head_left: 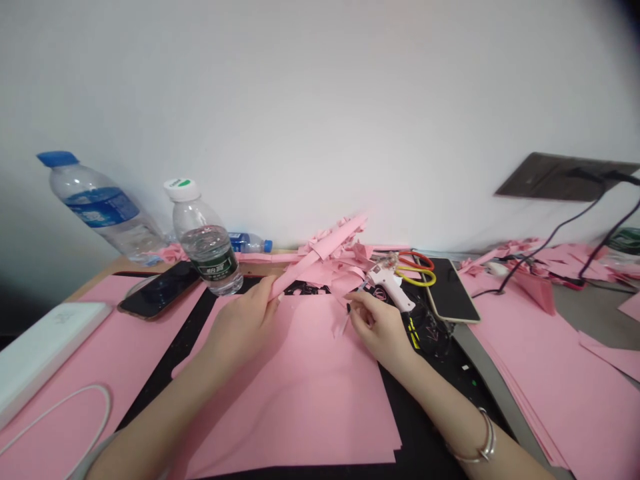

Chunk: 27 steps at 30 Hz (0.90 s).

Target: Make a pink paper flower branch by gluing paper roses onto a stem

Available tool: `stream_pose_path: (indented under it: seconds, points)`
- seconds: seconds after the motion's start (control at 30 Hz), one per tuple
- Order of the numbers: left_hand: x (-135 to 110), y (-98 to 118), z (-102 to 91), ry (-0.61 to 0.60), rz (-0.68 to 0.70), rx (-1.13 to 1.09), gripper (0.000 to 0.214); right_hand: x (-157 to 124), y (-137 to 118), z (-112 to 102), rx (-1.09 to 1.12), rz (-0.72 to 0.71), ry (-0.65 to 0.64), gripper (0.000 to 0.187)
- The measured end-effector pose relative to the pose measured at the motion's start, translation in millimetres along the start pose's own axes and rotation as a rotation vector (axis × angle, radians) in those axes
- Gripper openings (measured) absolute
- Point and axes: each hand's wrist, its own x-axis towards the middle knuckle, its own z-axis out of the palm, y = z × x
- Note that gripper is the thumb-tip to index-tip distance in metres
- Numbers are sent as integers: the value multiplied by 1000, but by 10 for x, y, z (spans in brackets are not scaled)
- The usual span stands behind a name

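My left hand (253, 317) is closed around a long roll of pink paper (320, 253). The roll slants up to the right, and its far end is blurred. Just right of it, my right hand (377, 327) is curled with thumb and fingers together. A thin pale sliver shows by those fingertips, too faint to name. Beneath both hands lie sheets of pink paper (295, 407) on a black mat (400, 413). A white glue gun (395, 285) rests just beyond my right hand. Pink paper scraps (335, 272) are heaped behind the roll.
A water bottle (205, 243), a larger bottle (105, 207) and a phone (160, 290) are at the left, near a long white box (50, 353). At right are a dark tablet-like slab (450, 290), more pink sheets (555, 380) and a wall socket (550, 177) with cables.
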Motion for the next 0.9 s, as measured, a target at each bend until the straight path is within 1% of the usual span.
stream_pose_path:
  seconds: [0.1, 0.17, 0.27, 0.33, 0.4, 0.5, 0.6, 0.67, 0.73, 0.83, 0.9]
  points:
    - [21, 4, 10, 4, -5, -19, 39, 188, 3, -7, -126, -61, -59, 24]
    - [32, -4, 29, 13, 4, -31, 43, 350, -11, 29, -205, -67, -153, 26]
    - [35, -31, 60, 25, 4, -41, 45, 591, -13, 136, -209, -67, -205, 25]
    - [29, -52, 68, 27, -11, -41, 45, 728, 6, 198, -175, -60, -212, 25]
    - [25, -68, 66, 26, -19, -43, 45, 840, 32, 207, -129, -46, -199, 28]
    - [28, -74, 53, 30, -16, -43, 44, 949, 61, 89, -53, -21, -150, 28]
    - [33, -62, 48, 44, -12, -18, 43, 953, 54, -139, 8, 20, -105, 25]
    - [32, -54, 55, 54, -18, 1, 43, 890, 32, -296, 44, 53, -82, 25]
    - [29, -53, 70, 66, -37, 10, 43, 790, 11, -419, 102, 92, -87, 22]
    - [28, -71, 104, 90, -52, 2, 44, 619, 6, -513, 282, 207, -104, 15]
    - [32, -91, 127, 110, -33, -9, 43, 515, 18, -527, 372, 249, -69, 12]
